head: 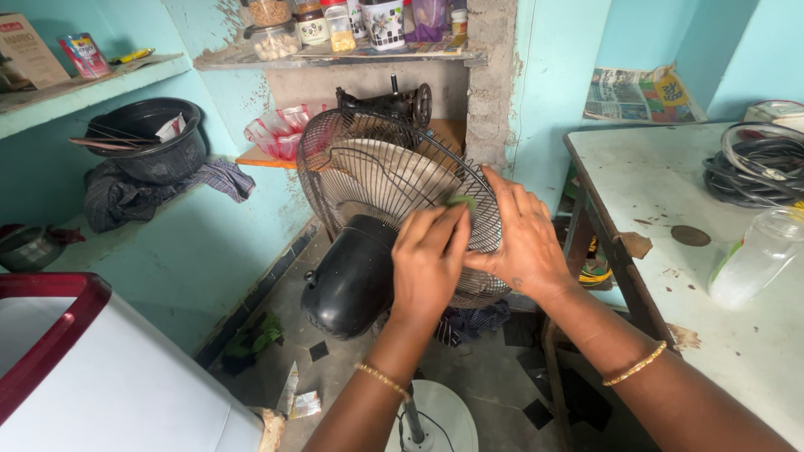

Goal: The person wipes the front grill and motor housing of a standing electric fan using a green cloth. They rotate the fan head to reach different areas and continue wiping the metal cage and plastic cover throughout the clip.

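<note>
Turquoise walls with flaking paint close in a small room where a pedestal fan [381, 209] stands on the tiled floor [494, 368] between a low ledge and a white worktop [670, 192]. Its head is tipped so the wire guard [368, 167] faces away and the black motor housing [352, 280] points toward the camera.

Both hands work at the near side of the guard. The left hand [427, 264] has its fingers pinched on a small green piece [461, 201], perhaps a cloth or scrub pad, pressed against the wires; its grip is clenched on that piece. The right hand [523, 238] lies flat with fingers spread against the guard, bracing it, grasping nothing that I can make out.

As far as progress can be judged, the fan remains whole: guard closed, pale blades [394, 172] inside, head on its pole [412, 418] above the round base [448, 418]. The wires look dark and dull across most of the guard, so the work appears to be at an early stage, with only 1 small patch under the fingers.

Around it, a black bowl [155, 138] sits on the ledge over a rumpled cloth [126, 197], jars [327, 21] line a shelf, and a clear plastic bottle [754, 259] lies on the worktop near coiled cable [758, 163].
</note>
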